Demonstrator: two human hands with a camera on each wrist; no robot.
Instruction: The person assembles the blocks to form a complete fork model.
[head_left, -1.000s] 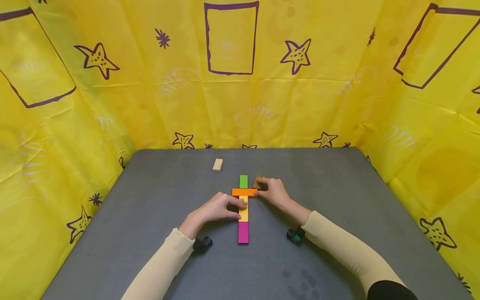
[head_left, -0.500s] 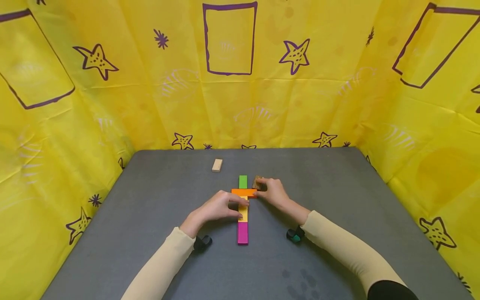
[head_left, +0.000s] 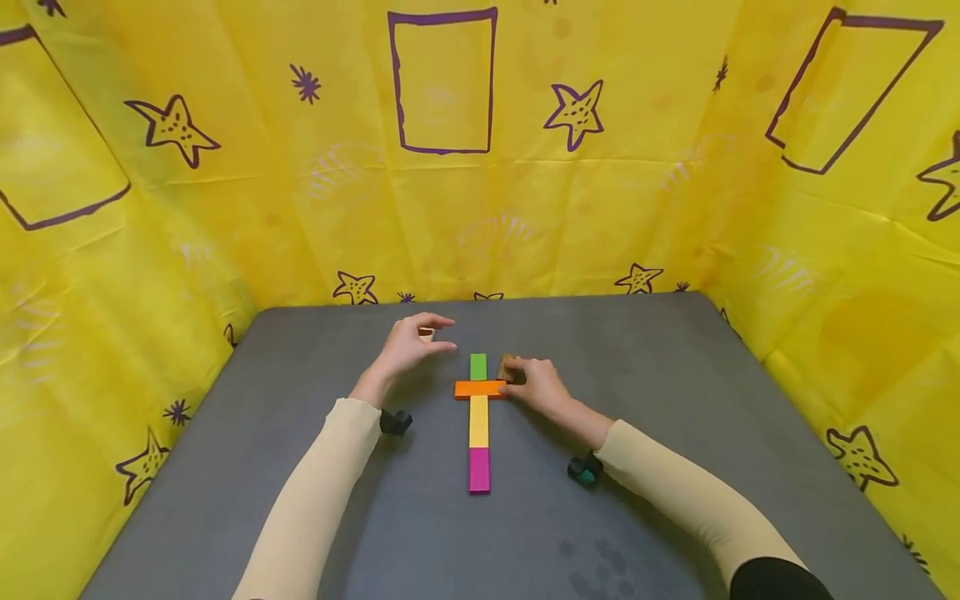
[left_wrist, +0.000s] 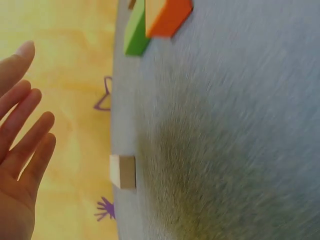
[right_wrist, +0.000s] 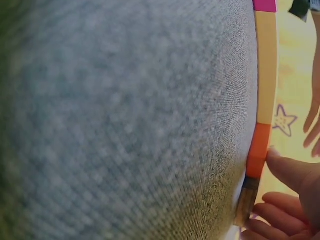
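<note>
A flat cross of coloured wooden blocks lies on the table: a green block (head_left: 478, 367), an orange block (head_left: 481, 389) set crosswise, a yellow block (head_left: 478, 422) and a magenta block (head_left: 479, 471). Behind and left of it, my left hand (head_left: 401, 350) spreads thumb and fingers apart near a pale wooden block (head_left: 427, 335), which it partly hides; the left wrist view shows this pale block (left_wrist: 123, 172) apart from the fingers. My right hand (head_left: 542, 386) has curled fingers at a brown wooden block (right_wrist: 246, 204) beside the green one, its thumb at the orange block's right end.
The grey table (head_left: 637, 350) is walled by a yellow cloth (head_left: 525, 225) with purple drawings at the back and sides. Dark wrist-worn devices hang under both wrists. Some dark damp-looking spots (head_left: 600, 571) mark the table's front right.
My left hand has left the yellow block and moved back and left to the pale block. My right hand stays at the brown block. The head view has shifted slightly.
</note>
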